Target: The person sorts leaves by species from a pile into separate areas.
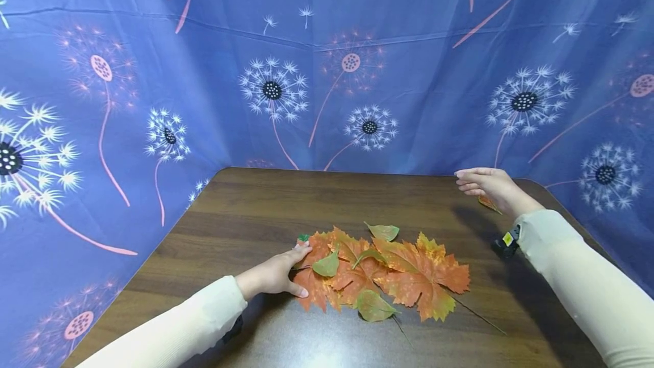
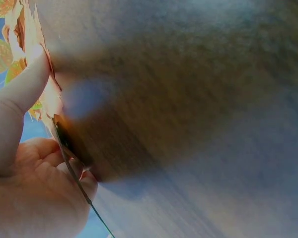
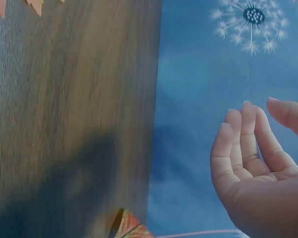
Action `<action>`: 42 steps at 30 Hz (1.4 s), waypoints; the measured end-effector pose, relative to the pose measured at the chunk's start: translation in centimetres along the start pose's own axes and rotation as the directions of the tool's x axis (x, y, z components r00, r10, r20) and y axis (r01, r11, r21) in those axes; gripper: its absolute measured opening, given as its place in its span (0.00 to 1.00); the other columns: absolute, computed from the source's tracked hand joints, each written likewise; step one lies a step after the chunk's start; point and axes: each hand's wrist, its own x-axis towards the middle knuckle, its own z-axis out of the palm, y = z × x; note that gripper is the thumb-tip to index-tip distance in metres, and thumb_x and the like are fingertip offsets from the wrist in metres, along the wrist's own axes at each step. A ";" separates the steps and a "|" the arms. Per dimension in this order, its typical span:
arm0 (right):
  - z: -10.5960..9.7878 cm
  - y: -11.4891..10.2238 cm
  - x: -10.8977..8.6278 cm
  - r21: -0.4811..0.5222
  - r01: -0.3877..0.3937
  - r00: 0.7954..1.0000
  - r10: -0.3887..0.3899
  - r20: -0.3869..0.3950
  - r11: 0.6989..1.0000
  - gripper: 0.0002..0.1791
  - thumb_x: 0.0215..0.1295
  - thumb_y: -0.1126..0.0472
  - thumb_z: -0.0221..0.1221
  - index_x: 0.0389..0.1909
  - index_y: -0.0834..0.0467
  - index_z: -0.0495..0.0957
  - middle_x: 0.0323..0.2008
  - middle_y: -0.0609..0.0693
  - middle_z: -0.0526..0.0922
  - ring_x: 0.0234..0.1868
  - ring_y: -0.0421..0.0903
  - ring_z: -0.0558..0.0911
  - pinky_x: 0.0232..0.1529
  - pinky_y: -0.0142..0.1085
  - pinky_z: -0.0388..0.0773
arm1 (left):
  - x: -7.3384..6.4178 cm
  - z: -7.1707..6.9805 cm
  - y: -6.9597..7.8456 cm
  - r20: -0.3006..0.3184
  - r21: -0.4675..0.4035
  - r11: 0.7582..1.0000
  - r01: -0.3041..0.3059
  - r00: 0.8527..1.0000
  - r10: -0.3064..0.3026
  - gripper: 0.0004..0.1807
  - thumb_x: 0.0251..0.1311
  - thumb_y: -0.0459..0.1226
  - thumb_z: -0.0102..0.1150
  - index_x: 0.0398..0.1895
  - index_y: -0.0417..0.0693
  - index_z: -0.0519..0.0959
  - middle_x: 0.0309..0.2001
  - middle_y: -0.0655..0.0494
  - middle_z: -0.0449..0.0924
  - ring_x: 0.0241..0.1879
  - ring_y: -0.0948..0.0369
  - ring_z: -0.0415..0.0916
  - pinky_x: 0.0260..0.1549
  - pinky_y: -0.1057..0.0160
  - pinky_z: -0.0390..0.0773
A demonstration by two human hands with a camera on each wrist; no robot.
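A row of orange artificial maple leaves (image 1: pixel 352 288) lies overlapping across the middle of the table. My left hand (image 1: pixel 278 271) rests at the row's left end, thumb at the near edge and fingers over the far side. In the left wrist view the thumb (image 2: pixel 27 84) touches a leaf edge, and a thin stem (image 2: pixel 74 173) crosses in front of the curved fingers. Smaller green leaves (image 1: pixel 327 264) lie on and beside the orange ones. Held up over the table's right side, my right hand (image 1: pixel 487 186) has nothing in it, its fingers loosely bent.
Partly hidden by the right hand, another orange leaf (image 1: pixel 487 203) lies near the table's far right. A long stem (image 1: pixel 480 316) sticks out from the row toward the near right. Blue cloth (image 1: pixel 317 146) with dandelion prints hangs behind the wooden table (image 1: pixel 230 214).
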 end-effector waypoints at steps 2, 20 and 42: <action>0.4 -0.2 0.0 -0.013 0.016 1.000 -0.016 0.006 1.000 0.05 0.71 0.51 0.55 0.41 0.41 0.79 0.32 0.32 0.84 0.38 0.31 0.83 0.42 0.26 0.80 | -0.1 0.0 0.0 -0.002 0.002 1.000 0.000 1.000 0.000 0.52 0.47 0.40 0.75 0.73 0.33 0.56 0.75 0.39 0.51 0.74 0.41 0.49 0.69 0.41 0.54; 4.8 -1.3 0.1 0.144 0.044 0.996 -0.055 0.077 0.989 0.09 0.72 0.60 0.54 0.47 0.55 0.80 0.34 0.38 0.86 0.41 0.36 0.84 0.48 0.30 0.80 | -0.1 0.1 0.1 0.007 -0.018 1.000 -0.008 1.000 0.009 0.52 0.47 0.40 0.74 0.73 0.34 0.55 0.75 0.39 0.50 0.74 0.41 0.47 0.69 0.40 0.53; 8.8 -1.9 1.1 0.054 0.038 0.980 -0.048 0.193 0.998 0.31 0.72 0.58 0.55 0.65 0.76 0.61 0.36 0.36 0.85 0.39 0.37 0.84 0.47 0.33 0.80 | 0.1 0.0 0.0 0.010 -0.011 1.000 -0.011 1.000 0.011 0.52 0.47 0.40 0.74 0.73 0.34 0.55 0.75 0.39 0.50 0.74 0.41 0.47 0.69 0.41 0.53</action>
